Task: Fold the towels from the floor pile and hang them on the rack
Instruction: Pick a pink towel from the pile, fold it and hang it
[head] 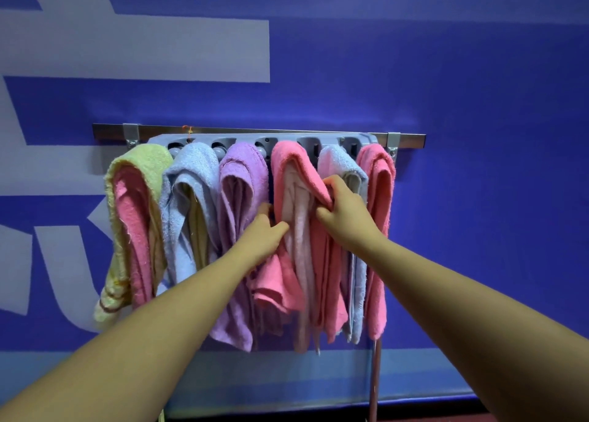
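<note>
Two pinch-grips on pink towel (293, 173) — left hand (264, 233), right hand (345, 211); grey rack (287, 139), blue wall (446, 70).

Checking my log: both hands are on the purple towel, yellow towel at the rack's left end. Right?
No. The head view shows the left hand and right hand on the middle pink towel, not the purple towel; the yellow towel hangs leftmost.

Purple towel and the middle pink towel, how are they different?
The purple towel is one colour; the middle pink towel shows a paler layer inside. The left hand and right hand grip the pink towel; neither grips the purple towel. Both towels hang folded on the rack.
</note>
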Action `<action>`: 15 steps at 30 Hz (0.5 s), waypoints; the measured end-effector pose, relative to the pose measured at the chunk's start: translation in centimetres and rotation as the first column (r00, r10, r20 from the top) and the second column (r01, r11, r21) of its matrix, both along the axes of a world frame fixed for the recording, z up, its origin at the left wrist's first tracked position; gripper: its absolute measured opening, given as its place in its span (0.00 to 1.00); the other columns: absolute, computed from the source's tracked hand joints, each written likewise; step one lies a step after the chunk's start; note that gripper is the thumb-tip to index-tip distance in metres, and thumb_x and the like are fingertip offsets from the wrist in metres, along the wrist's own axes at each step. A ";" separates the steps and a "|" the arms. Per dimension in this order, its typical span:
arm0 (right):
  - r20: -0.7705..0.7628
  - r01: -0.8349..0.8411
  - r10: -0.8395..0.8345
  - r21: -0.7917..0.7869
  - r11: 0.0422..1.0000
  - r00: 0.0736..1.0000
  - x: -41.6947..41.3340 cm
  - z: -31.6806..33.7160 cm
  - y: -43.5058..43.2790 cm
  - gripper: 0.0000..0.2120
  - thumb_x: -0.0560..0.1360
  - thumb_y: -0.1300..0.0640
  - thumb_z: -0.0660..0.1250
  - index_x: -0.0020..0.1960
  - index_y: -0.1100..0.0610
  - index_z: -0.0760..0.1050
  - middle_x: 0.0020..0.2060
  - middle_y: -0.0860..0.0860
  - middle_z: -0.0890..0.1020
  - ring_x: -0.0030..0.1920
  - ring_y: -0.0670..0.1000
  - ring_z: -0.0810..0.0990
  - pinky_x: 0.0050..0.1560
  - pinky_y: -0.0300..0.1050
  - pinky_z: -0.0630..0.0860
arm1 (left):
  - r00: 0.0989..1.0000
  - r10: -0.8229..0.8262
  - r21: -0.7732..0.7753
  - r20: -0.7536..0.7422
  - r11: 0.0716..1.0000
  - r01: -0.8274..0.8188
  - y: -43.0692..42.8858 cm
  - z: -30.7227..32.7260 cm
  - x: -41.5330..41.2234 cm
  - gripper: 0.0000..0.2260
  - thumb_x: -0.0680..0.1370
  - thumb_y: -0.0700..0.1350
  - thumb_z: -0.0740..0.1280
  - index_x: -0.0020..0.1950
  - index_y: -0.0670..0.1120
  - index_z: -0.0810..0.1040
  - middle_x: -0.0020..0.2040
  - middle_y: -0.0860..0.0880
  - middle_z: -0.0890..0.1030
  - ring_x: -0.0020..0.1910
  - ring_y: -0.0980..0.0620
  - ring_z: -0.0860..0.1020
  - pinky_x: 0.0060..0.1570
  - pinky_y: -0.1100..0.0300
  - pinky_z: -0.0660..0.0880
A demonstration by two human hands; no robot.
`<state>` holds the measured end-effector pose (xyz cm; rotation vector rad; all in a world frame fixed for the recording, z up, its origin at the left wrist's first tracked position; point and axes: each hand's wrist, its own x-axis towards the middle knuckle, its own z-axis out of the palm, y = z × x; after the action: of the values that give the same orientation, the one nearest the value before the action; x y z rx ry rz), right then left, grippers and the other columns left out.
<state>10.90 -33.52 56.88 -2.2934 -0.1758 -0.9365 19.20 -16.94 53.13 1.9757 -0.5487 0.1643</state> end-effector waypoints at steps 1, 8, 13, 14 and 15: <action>0.022 0.025 -0.024 -0.009 1.000 0.999 0.0 -0.3 0.0 0.12 0.73 0.66 0.62 0.56 0.59 0.71 0.43 0.56 0.80 0.44 0.58 0.77 0.45 0.54 0.74 | 0.997 0.010 0.093 0.073 0.996 -0.017 0.2 -0.3 0.1 0.13 0.75 0.46 0.66 0.59 0.46 0.76 0.51 0.46 0.82 0.49 0.45 0.80 0.51 0.57 0.75; 0.022 0.104 -0.105 0.048 0.993 0.994 0.2 -1.4 0.1 0.02 0.72 0.64 0.63 0.44 0.59 0.72 0.38 0.53 0.78 0.39 0.54 0.75 0.40 0.48 0.67 | 0.976 0.082 0.069 0.202 0.993 -0.098 0.9 -1.2 -1.0 0.12 0.79 0.45 0.61 0.61 0.48 0.79 0.56 0.46 0.83 0.55 0.46 0.79 0.53 0.58 0.72; -0.205 0.019 0.051 0.324 0.946 0.977 0.9 -2.9 1.8 0.14 0.75 0.63 0.63 0.32 0.54 0.68 0.26 0.46 0.71 0.28 0.47 0.68 0.33 0.42 0.66 | 0.999 0.003 0.052 0.052 0.999 -0.005 0.0 -1.2 -2.0 0.25 0.78 0.57 0.67 0.73 0.53 0.67 0.67 0.50 0.78 0.66 0.49 0.76 0.64 0.56 0.71; -0.235 0.051 0.029 0.327 0.944 0.972 1.1 -3.2 1.6 0.15 0.75 0.63 0.63 0.30 0.54 0.66 0.25 0.47 0.70 0.27 0.47 0.67 0.31 0.43 0.65 | 0.998 0.022 0.078 0.053 0.997 -0.026 0.0 -1.2 -1.9 0.28 0.77 0.56 0.70 0.75 0.51 0.66 0.68 0.49 0.77 0.66 0.48 0.76 0.63 0.56 0.72; -0.259 0.088 -0.008 0.300 0.950 0.966 1.1 -3.5 1.3 0.16 0.75 0.62 0.63 0.30 0.54 0.66 0.25 0.48 0.70 0.27 0.49 0.68 0.31 0.43 0.65 | 0.997 0.045 0.118 0.059 0.992 -0.052 0.2 -1.2 -1.6 0.31 0.75 0.54 0.71 0.75 0.51 0.66 0.67 0.47 0.78 0.64 0.46 0.77 0.62 0.55 0.74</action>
<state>11.99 -32.18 53.39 -2.1050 0.1307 -0.6314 17.57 -16.73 51.94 2.1071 -0.5580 0.2220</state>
